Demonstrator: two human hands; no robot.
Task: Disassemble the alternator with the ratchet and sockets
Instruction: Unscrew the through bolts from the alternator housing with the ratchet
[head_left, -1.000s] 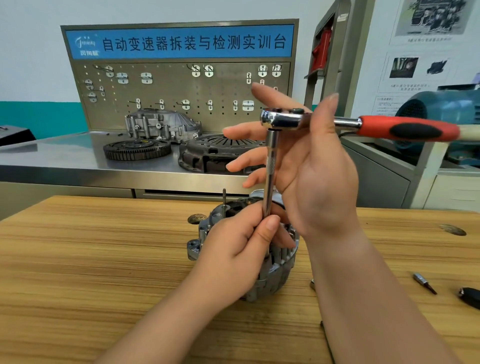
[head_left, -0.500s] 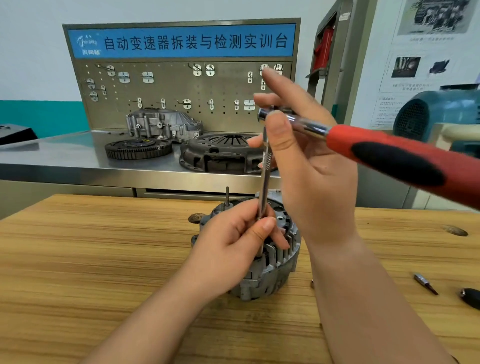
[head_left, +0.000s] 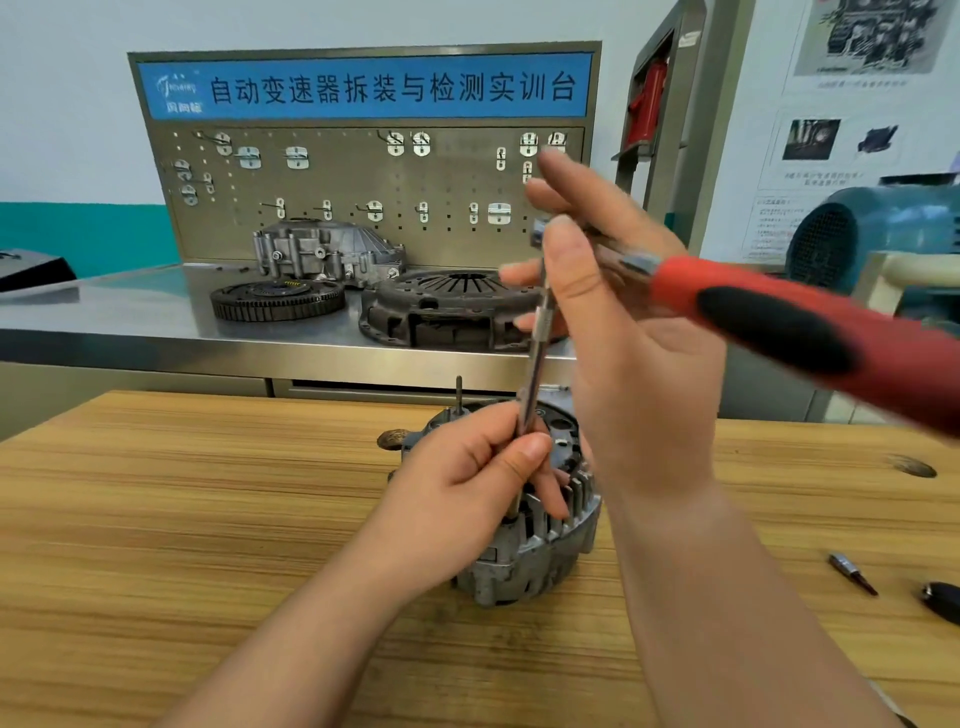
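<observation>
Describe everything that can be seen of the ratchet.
The ratchet has a chrome head and a red handle with a black grip inlay. The handle points right and toward the camera, blurred. The right hand pinches it near the head, thumb in front, fingers behind. From the head a steel extension bar goes down to the alternator, where the left hand pinches it.

**Soft, even light; motion blur on the ratchet**

Bright, diffuse light fills the room. Behind the alternator (head_left: 540, 551), the steel surface (head_left: 130, 332) carries a pale sheen. Up and to the alternator's right, the ratchet (head_left: 779, 322) smears with motion. Only a faint shadow hugs the alternator's base. Far from it, straight edges bow.
</observation>
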